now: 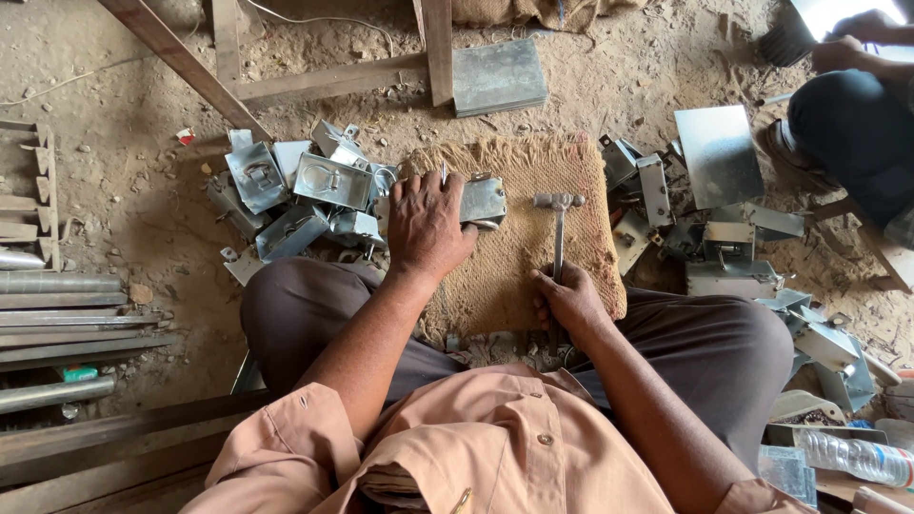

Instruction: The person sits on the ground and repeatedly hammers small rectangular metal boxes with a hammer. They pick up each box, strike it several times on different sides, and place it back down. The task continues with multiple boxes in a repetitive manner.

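Note:
My left hand (pixel 426 224) rests on a folded sheet-metal piece (pixel 483 200) at the left edge of a burlap pad (pixel 543 252) on the ground in front of me. My right hand (pixel 568 297) grips the handle of a metal hammer (pixel 558 224); its head lies on the pad near the far edge, right of the metal piece. My knees flank the pad.
A pile of bent sheet-metal pieces (pixel 295 195) lies to the left, another pile (pixel 714 238) to the right. Wooden frame legs (pixel 333 81) and a flat metal plate (pixel 499 76) stand ahead. Metal bars (pixel 67 314) lie far left. Another person (pixel 852 114) squats at upper right. A plastic bottle (pixel 857 457) lies at lower right.

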